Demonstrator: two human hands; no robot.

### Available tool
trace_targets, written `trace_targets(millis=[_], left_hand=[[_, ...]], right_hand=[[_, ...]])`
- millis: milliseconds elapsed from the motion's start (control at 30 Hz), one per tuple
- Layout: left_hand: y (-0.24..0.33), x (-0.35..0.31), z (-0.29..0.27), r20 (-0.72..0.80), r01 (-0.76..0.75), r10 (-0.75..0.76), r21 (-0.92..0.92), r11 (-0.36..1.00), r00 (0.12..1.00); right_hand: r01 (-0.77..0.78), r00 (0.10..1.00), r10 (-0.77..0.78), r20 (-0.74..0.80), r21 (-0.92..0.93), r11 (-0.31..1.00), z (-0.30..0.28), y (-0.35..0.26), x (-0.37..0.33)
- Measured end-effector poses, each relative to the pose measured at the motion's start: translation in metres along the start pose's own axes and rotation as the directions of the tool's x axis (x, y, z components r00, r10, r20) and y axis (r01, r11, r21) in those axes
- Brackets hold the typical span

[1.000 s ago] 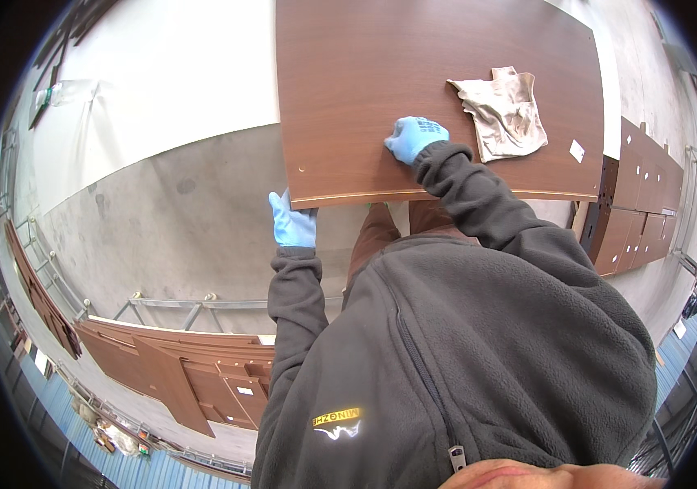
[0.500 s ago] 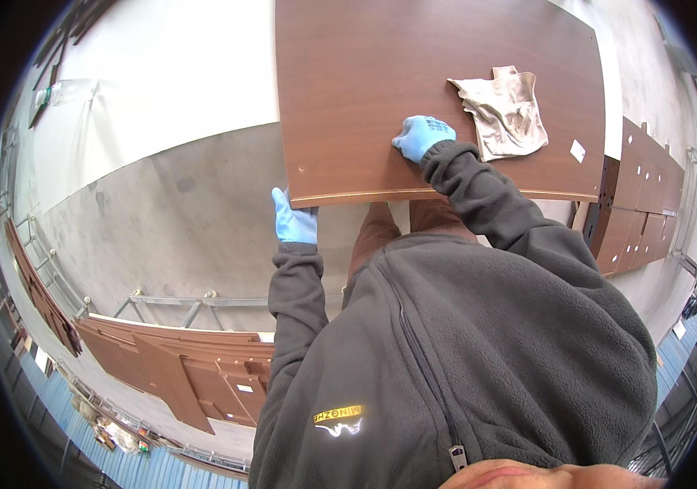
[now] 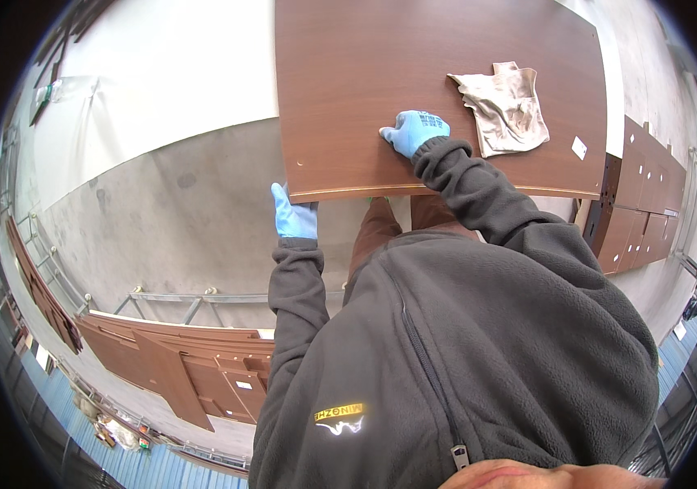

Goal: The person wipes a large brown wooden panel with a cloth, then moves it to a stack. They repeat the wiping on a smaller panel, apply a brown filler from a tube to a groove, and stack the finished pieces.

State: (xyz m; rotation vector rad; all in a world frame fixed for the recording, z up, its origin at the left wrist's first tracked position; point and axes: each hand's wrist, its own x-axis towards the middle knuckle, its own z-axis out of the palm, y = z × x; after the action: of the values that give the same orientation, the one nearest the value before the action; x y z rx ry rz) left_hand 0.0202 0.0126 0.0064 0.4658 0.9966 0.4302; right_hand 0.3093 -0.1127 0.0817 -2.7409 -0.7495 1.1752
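gloves of pale blue cover both our hands. our right hand (image 3: 415,130) lies flat on the top face of the brown wooden panel (image 3: 381,73), fingers spread and pressing down, closed on nothing, a little in from the near edge. our left hand (image 3: 293,216) is at the panel's near left corner, just below the edge, fingers straight and held together; we cannot tell whether it touches the panel's underside or grips anything. the panel lies level in front of us, its pale near edge running from left to right above our knees. a crumpled beige cloth (image 3: 505,107) rests on the panel just to the right of our right hand, not touching it. farther right, more brown panels (image 3: 638,204) with drilled holes lie stacked, and other brown panels (image 3: 177,367) lie on the grey floor (image 3: 169,228) at lower left.
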Motion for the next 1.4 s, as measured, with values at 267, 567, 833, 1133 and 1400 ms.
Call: trace_targets(millis=[267, 567, 833, 1133, 1400], left_hand=[[0.001, 0.004, -0.006, 0.018, 0.032, -0.032, -0.014, 0.999, 0.999], [0.005, -0.002, -0.001, 0.026, 0.054, -0.054, -0.008, 0.999, 0.998], [0.011, -0.003, 0.001, 0.076, 0.094, -0.089, -0.065, 0.993, 0.993], [0.014, -0.017, 0.008, 0.113, 0.178, -0.152, -0.28, 0.943, 0.982], [0.012, -0.013, -0.01, -0.03, 0.142, -0.161, -0.34, 0.93, 0.986]], right_hand=[[-0.079, 0.979, 0.063, 0.192, 0.074, 0.994, -0.01, 0.006, 0.001], [-0.051, 0.99, 0.037, 0.137, 0.101, 0.994, -0.007, 0.0, -0.002], [0.326, 0.932, -0.295, -0.21, 0.133, 0.936, -0.004, 0.058, -0.019], [0.153, 0.69, -0.233, -0.685, -0.177, 0.972, 0.02, 0.145, 0.007], [0.846, 0.387, -0.894, -0.225, -0.299, 0.442, 0.126, -0.131, -0.019]])
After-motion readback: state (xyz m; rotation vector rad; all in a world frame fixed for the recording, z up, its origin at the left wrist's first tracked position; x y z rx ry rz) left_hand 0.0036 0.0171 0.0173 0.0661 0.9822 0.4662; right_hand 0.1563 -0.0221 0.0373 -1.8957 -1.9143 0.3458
